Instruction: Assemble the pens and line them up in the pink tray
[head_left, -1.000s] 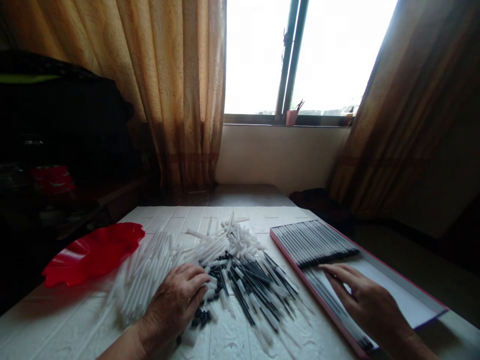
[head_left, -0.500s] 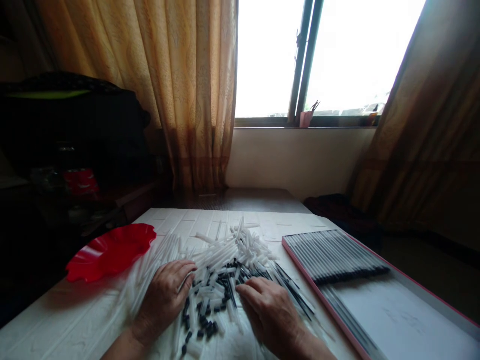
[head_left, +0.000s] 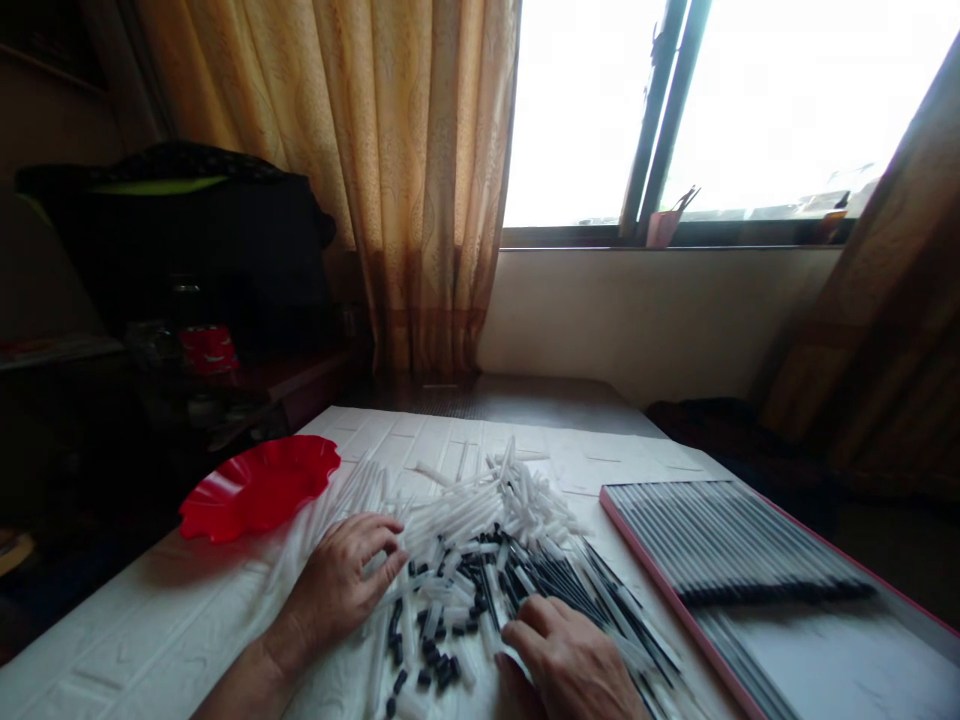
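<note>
My left hand point(head_left: 345, 575), spread; my right hand point(head_left: 570, 655), grip I cannot tell; loose black caps point(head_left: 424, 679) between, liable to scatter if either brushes them.

The left hand point(head_left: 349, 572), thumb and fingers parted, is beside loose black caps point(head_left: 431, 660) and translucent tubes point(head_left: 457, 515); the right hand point(head_left: 574, 660) curls down near slender black rods point(head_left: 581, 590). A red scalloped dish point(head_left: 262, 487) and a pink-edged tray point(head_left: 679, 605) of black-ended tubes point(head_left: 750, 535) flank the pile on the white surface point(head_left: 112, 640).
</note>
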